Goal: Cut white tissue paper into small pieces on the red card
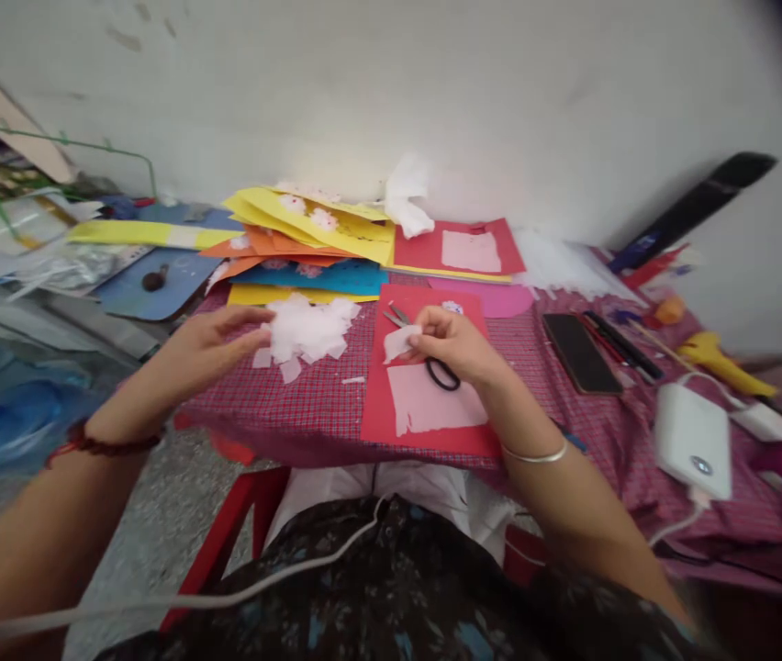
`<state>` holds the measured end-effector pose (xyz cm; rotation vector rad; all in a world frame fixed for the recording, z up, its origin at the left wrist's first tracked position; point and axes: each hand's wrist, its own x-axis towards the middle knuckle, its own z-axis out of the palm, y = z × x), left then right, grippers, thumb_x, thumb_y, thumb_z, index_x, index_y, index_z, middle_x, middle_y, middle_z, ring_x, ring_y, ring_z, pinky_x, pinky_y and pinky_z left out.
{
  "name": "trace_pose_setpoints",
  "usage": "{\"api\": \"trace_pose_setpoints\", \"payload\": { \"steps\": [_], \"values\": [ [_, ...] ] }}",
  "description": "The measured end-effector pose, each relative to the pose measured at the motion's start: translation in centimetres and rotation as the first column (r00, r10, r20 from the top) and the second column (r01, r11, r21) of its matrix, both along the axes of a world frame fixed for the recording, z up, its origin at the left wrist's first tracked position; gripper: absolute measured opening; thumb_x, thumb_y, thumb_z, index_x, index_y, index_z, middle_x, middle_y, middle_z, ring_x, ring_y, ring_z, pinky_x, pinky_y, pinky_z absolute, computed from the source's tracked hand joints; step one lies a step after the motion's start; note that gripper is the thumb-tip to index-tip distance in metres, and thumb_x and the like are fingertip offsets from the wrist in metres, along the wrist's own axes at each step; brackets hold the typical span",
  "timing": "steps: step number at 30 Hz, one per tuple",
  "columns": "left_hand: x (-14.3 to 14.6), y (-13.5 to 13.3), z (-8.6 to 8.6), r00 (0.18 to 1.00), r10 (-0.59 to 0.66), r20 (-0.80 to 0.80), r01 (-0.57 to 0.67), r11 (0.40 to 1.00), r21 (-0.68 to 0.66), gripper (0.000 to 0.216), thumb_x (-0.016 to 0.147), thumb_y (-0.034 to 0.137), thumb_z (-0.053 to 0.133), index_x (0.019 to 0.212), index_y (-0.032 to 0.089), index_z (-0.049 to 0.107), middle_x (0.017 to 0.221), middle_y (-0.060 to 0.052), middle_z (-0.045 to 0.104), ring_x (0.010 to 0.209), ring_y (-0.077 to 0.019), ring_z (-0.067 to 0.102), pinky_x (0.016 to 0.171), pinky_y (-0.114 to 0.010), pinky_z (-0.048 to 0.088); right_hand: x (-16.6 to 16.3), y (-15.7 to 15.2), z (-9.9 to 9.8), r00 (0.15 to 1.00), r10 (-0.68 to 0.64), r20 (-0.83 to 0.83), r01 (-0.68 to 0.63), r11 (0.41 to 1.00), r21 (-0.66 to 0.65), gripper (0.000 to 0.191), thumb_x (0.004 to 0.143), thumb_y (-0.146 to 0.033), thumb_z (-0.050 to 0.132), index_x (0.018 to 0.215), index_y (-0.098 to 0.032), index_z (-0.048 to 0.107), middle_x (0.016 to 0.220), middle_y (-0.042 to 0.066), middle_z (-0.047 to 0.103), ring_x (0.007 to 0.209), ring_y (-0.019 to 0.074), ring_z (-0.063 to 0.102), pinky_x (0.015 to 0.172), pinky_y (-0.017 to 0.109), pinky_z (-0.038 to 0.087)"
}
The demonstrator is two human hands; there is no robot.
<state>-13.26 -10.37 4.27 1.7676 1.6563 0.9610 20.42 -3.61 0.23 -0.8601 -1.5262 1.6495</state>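
My right hand (456,341) pinches a small piece of white tissue paper (399,342) above a red card (375,404). Scissors (442,375) with black handles lie on that card, partly covered by the hand and the piece. Below them on the card is a larger pale pink sheet of tissue (425,401) with a ragged edge. At the left edge of a heap of white paper pieces (308,326), my left hand (222,340) has its fingers apart and holds nothing. Whether its fingertips touch the heap I cannot tell.
Yellow, orange and blue cards (322,239) are stacked behind the heap. Another red card (511,248) bears a pink sheet, with crumpled tissue (408,195) beside it. A phone (580,352), pens (621,347) and a white power bank (694,441) lie at right on the checked cloth (315,404).
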Motion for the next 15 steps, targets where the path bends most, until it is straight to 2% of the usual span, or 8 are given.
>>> {"api": "trace_pose_setpoints", "payload": {
  "steps": [1, 3, 5, 7, 9, 12, 14, 15],
  "values": [
    [2.2, 0.7, 0.0, 0.988, -0.106, 0.108, 0.112, 0.992, -0.052, 0.025, 0.081, 0.027, 0.068, 0.103, 0.019, 0.076, 0.109, -0.008, 0.075, 0.099, -0.0213, 0.066, 0.087, -0.027, 0.049, 0.1, -0.1, 0.2, 1.0, 0.024, -0.001, -0.024, 1.0, 0.001, 0.043, 0.066, -0.046, 0.085, 0.075, -0.021, 0.051, 0.068, 0.0, 0.072, 0.064, 0.0164, 0.073, 0.06, 0.026, 0.06],
    [6.4, 2.3, -0.2, 0.926, -0.269, 0.265, 0.29, 0.956, -0.044, 0.027, 0.077, 0.028, 0.072, 0.103, 0.021, 0.077, 0.111, -0.009, 0.075, 0.104, -0.0228, 0.067, 0.084, -0.026, 0.051, 0.4, -0.2, 0.5, 0.997, 0.077, -0.002, -0.077, 0.997, -0.002, 0.045, 0.067, -0.048, 0.085, 0.076, -0.02, 0.051, 0.069, 0.0, 0.072, 0.065, 0.0162, 0.073, 0.059, 0.025, 0.059],
    [9.8, 3.7, -0.7, 0.825, -0.425, 0.373, 0.469, 0.883, -0.029, 0.039, 0.068, 0.025, 0.08, 0.107, 0.025, 0.076, 0.117, -0.01, 0.073, 0.106, -0.0257, 0.068, 0.082, -0.029, 0.054, 0.8, -0.2, 0.7, 0.992, 0.126, -0.01, -0.126, 0.992, -0.012, 0.046, 0.067, -0.049, 0.085, 0.077, -0.019, 0.052, 0.07, 0.001, 0.072, 0.066, 0.0157, 0.073, 0.059, 0.023, 0.058],
    [12.1, 5.0, -1.2, 0.709, -0.519, 0.478, 0.607, 0.794, -0.038, 0.042, 0.066, 0.023, 0.081, 0.107, 0.026, 0.076, 0.109, -0.01, 0.075, 0.097, -0.0264, 0.071, 0.076, -0.032, 0.056, 1.2, -0.1, 0.6, 0.989, 0.145, -0.021, -0.145, 0.989, -0.017, 0.046, 0.069, -0.049, 0.084, 0.079, -0.019, 0.051, 0.07, 0.001, 0.071, 0.066, 0.0151, 0.073, 0.059, 0.023, 0.057],
    [13.5, 6.1, -1.7, 0.656, -0.525, 0.542, 0.668, 0.738, -0.093, 0.025, 0.069, 0.025, 0.078, 0.094, 0.023, 0.077, 0.089, -0.008, 0.076, 0.078, -0.0226, 0.071, 0.065, -0.03, 0.055, 1.5, 0.3, 0.5, 0.993, 0.116, -0.019, -0.117, 0.993, -0.009, 0.045, 0.07, -0.048, 0.083, 0.08, -0.019, 0.05, 0.07, 0.0, 0.07, 0.067, 0.0152, 0.072, 0.061, 0.024, 0.057],
    [14.1, 7.5, -2.3, 0.678, -0.437, 0.591, 0.637, 0.751, -0.176, 0.01, 0.07, 0.026, 0.078, 0.071, 0.019, 0.072, 0.067, -0.003, 0.068, 0.055, -0.0141, 0.06, 0.051, -0.023, 0.048, 2.0, 0.9, 0.5, 0.996, -0.023, 0.084, 0.017, 0.997, 0.071, 0.034, 0.079, -0.045, 0.072, 0.085, -0.021, 0.049, 0.073, -0.001, 0.067, 0.066, 0.0153, 0.069, 0.063, 0.028, 0.056],
    [13.9, 8.1, -2.5, 0.683, -0.361, 0.635, 0.594, 0.78, -0.195, 0.013, 0.069, 0.025, 0.079, 0.07, 0.018, 0.068, 0.064, -0.002, 0.065, 0.051, -0.0115, 0.056, 0.049, -0.022, 0.046, 2.5, 1.1, 0.6, 0.937, -0.166, 0.307, 0.089, 0.964, 0.251, 0.022, 0.086, -0.038, 0.063, 0.09, -0.021, 0.051, 0.077, 0.001, 0.067, 0.068, 0.0161, 0.067, 0.064, 0.028, 0.053],
    [13.6, 8.4, -2.6, 0.678, -0.327, 0.659, 0.575, 0.794, -0.198, 0.014, 0.07, 0.025, 0.079, 0.071, 0.018, 0.066, 0.063, -0.001, 0.065, 0.05, -0.0111, 0.056, 0.049, -0.022, 0.046, 2.8, 1.1, 0.8, 0.857, -0.246, 0.453, 0.072, 0.927, 0.369, 0.017, 0.087, -0.034, 0.061, 0.093, -0.021, 0.053, 0.081, 0.003, 0.068, 0.072, 0.0175, 0.067, 0.065, 0.028, 0.051]
  ]
}}
